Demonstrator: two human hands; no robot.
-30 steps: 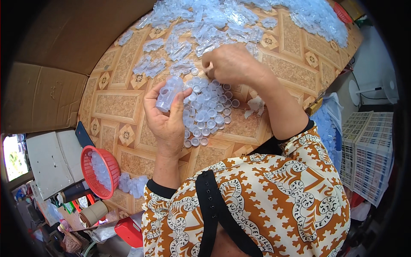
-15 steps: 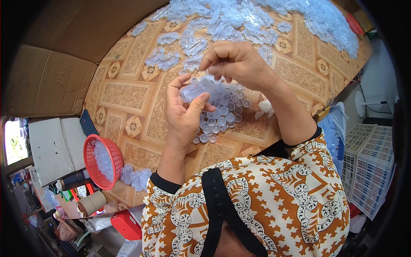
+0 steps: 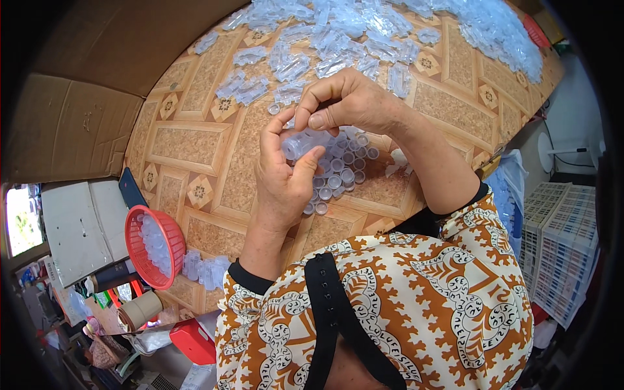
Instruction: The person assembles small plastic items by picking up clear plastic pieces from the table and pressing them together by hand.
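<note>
From my far seat I saw the tube (image 3: 294, 148) grasped in the left hand (image 3: 281, 181), its long axis seeming to rise toward the right, and just above it the right hand (image 3: 361, 107), whose fingers were bent together, though I could not tell if they pinched anything. I counted seemingly one held tube, one basket (image 3: 171, 248) and one lone cap (image 3: 273, 109) on the desk (image 3: 192, 144); the heaped caps (image 3: 335, 181) overlapped too much to count.

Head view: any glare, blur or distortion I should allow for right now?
Head view: the window at far left is washed out white; head view: edges of the tabletop bend toward the dark rim; head view: glints on the clear plastic pieces up top, and the left hand's clear part has a faint outline.
</note>
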